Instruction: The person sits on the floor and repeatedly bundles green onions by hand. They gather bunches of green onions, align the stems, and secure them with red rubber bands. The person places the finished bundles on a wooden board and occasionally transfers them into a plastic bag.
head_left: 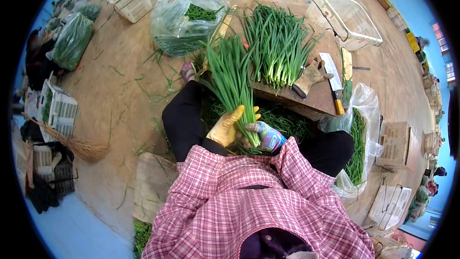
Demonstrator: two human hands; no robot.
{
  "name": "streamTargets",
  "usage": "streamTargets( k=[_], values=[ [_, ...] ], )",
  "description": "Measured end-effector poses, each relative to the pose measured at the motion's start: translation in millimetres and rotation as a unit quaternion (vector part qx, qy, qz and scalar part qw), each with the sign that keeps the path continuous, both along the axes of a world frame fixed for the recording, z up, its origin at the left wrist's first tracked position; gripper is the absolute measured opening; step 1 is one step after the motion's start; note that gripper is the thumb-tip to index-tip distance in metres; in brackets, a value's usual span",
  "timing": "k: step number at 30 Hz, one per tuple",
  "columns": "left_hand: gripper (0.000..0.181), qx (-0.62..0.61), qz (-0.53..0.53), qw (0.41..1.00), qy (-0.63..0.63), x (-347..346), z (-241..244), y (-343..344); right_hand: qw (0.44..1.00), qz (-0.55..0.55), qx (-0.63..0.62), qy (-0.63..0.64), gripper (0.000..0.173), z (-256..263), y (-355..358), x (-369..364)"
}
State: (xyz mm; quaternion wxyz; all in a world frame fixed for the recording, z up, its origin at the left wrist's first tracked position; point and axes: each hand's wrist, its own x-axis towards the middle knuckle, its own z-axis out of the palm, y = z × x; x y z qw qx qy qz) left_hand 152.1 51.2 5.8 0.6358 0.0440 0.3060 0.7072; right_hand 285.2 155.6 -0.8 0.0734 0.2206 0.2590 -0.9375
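Note:
My left hand (224,128), in a yellow glove, grips a bunch of long green leaves like garlic chives (233,79) near its pale stem ends. Against the other side of those ends is my right hand (267,136), in a patterned blue and pink glove, with its fingers closed round them. The leaf tips point away from me. Beyond the bunch, a larger pile of the same greens (278,46) lies on a low brown board table (316,104). A striped work glove (309,79) and a cleaver (333,79) with a yellow and black handle rest to its right.
Clear plastic bags of greens stand at the far left (187,25) and right (355,144) of me. A white plastic crate (345,18) is beyond the table. Loose leaves litter the floor and lie under the table. A straw broom (82,147) and a person (37,57) are at the left.

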Motion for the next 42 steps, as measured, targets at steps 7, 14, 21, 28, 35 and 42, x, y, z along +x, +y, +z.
streamTargets(
  k=[7, 14, 21, 28, 35, 42],
  values=[
    [0.047, -0.122, 0.052, 0.956, 0.263, 11, -1, 14, 0.948, -0.069, 0.27, -0.153, 0.036, 15, -8, -5],
    [0.062, -0.009, 0.017, 1.0, 0.022, 12, 0, 12, 0.997, -0.009, 0.045, -0.057, 0.037, 2, 3, 13],
    [0.049, -0.05, 0.021, 0.989, 0.137, 15, -19, 16, 0.969, -0.019, 0.203, -0.14, 0.035, 8, -3, 15],
    [0.062, 0.075, 0.031, 0.992, 0.092, 16, -12, 11, 0.962, 0.053, 0.256, -0.083, 0.033, 15, 2, 20],
    [0.07, 0.083, 0.062, 0.984, 0.147, 18, 4, 3, 0.94, 0.068, 0.33, -0.056, 0.042, 29, 0, 13],
    [0.065, 0.072, 0.061, 0.984, 0.151, 25, 19, 3, 0.963, 0.045, 0.262, -0.052, 0.032, 32, -5, 22]
  ],
)
